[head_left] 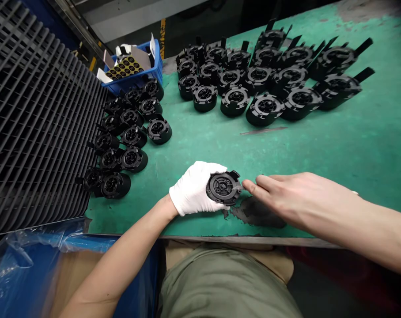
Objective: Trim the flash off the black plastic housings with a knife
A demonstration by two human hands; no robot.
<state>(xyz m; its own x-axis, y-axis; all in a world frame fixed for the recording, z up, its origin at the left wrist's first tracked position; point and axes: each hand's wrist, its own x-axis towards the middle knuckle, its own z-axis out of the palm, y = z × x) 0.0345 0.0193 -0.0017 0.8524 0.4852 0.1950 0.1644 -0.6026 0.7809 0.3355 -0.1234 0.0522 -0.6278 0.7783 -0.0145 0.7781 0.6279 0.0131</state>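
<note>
1. The black round part [223, 187] was towards 4 o'clock from the view's centre, over the green surface [197, 148]
2. The gloved left hand [195, 189] held it, fingers [217, 168] curled half-closed round its rim from 12 through 9 to 6 o'clock
3. The bare right hand [286, 194] had its fingers bunched just beside 3 o'clock; I could not tell whether they held anything
4. It looked like light, stiff plastic, best gripped by the rim, away from the fragile-looking tab [234, 174] at 1 o'clock
</note>
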